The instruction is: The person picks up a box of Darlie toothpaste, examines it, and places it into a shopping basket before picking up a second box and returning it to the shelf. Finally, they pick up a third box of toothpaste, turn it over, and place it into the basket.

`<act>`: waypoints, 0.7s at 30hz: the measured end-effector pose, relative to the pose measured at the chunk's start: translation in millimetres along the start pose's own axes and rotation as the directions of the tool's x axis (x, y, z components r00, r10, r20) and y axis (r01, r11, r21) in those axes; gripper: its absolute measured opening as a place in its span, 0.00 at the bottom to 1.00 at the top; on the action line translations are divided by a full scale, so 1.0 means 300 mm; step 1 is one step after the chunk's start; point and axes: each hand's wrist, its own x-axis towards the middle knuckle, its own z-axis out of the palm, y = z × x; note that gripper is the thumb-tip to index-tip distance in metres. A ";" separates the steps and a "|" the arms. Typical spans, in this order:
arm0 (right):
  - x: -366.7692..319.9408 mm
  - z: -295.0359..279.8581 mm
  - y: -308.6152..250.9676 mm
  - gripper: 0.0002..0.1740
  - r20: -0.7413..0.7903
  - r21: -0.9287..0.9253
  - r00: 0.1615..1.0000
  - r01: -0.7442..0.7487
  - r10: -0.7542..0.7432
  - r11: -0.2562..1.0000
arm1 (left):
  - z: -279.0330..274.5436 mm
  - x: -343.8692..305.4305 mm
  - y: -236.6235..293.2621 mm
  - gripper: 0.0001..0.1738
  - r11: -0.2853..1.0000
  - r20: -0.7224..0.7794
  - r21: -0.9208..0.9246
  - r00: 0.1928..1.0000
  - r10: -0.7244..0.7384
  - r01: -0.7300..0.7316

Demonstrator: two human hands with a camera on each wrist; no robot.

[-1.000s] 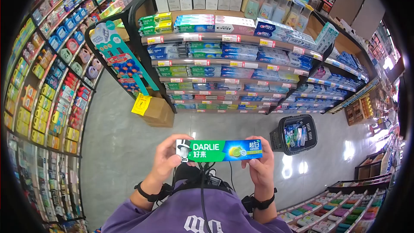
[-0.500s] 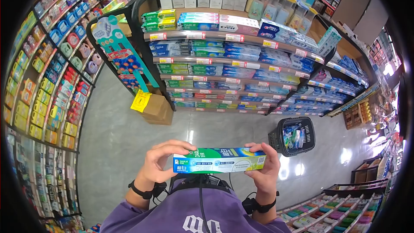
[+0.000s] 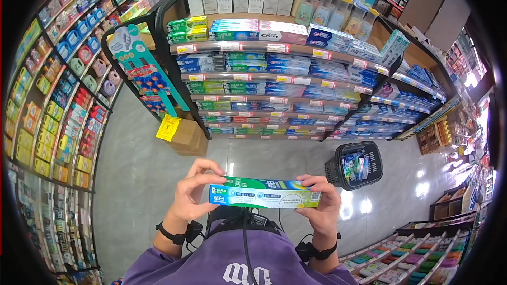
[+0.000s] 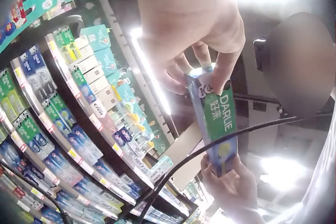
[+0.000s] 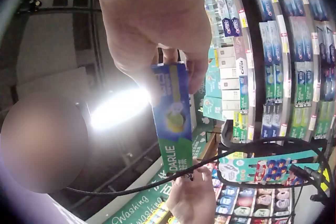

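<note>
A long green and blue Darlie toothpaste box (image 3: 264,197) is held level in front of the person's body, one long printed side turned up toward the head camera. The left hand (image 3: 193,192) grips its left end, thumb below and fingers over the top edge. At the other end the right hand (image 3: 321,203) pinches the box between thumb and fingers. In the left wrist view the toothpaste box (image 4: 215,113) shows its green front with the brand name; the right wrist view has the blue end of the box (image 5: 172,98) under the right hand.
Ahead stands a shelf rack (image 3: 274,47) stacked with toothpaste boxes. A dark shopping basket (image 3: 343,171) with several packages sits on the floor at the right. A cardboard carton (image 3: 187,140) stands by the rack's left end. More stocked shelves (image 3: 58,121) line the left side.
Both hands have tipped the toothpaste box, so its front has turned away and a long side now faces the head camera. Both hands keep their hold on the ends.
</note>
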 end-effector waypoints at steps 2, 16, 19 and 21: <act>-0.009 -0.008 -0.003 0.33 0.000 0.002 1.000 -0.004 0.004 1.000 | 0.004 0.001 0.004 0.27 0.998 0.016 -0.038 0.999 -0.039 0.040; -0.023 -0.025 -0.037 0.39 0.009 0.027 0.990 -0.141 0.141 0.990 | 0.007 -0.006 0.018 0.30 0.983 0.092 -0.051 0.981 -0.170 0.175; -0.007 0.015 -0.066 0.42 -0.053 0.148 0.982 -0.170 0.179 0.974 | 0.006 -0.003 0.005 0.27 0.973 0.017 -0.081 0.976 -0.217 0.218; -0.008 0.014 -0.064 0.41 -0.073 0.151 0.976 -0.192 0.204 0.970 | 0.011 -0.005 0.006 0.25 0.954 -0.073 -0.130 0.957 -0.279 0.269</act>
